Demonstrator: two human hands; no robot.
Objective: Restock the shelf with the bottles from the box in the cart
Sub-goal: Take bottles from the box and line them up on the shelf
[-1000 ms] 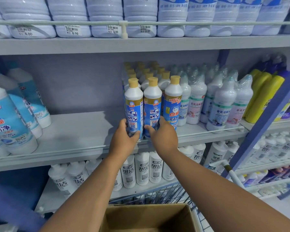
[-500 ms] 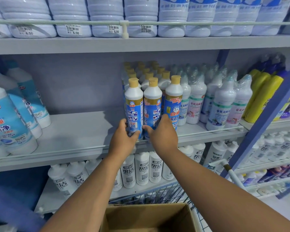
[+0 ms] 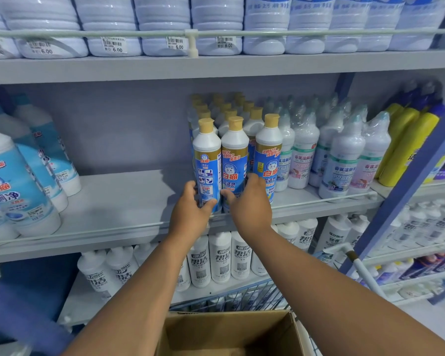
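Head view had both hands up at the middle shelf (image 3: 113, 201), working the front row of gold-capped bottles. The left hand (image 3: 190, 214) was wrapped round the base of the left bottle (image 3: 207, 163), thumb across its front. The right hand (image 3: 249, 204) had its fingers curled round the middle bottle (image 3: 234, 160), thumb at the gap between the two. Both bottles stood upright at the shelf's front edge, touching each other, with the right bottle (image 3: 269, 155) just beside them.

And there was the change: against the frames from a second back, the middle bottle had been turned, so its cat face and big brand characters faced out, where a panel of small pictures had shown. The left bottle kept its back panel of icons forward, so my call was that it wanted the same twist next. That reads as facing-up, the tidy end of placing this pair.

Writing: the fronts read 白猫, with 洁灵 below. Big blue jugs (image 3: 16, 191) at the shelf's left end carried 白猫 and 厕净. Tags on the top rail (image 3: 190, 33) read 6.00. White bottles (image 3: 220, 258) on the shelf below showed 帮洁.

The box (image 3: 229, 332) sat in the cart (image 3: 242, 296) below; what was left in it I couldn't see.
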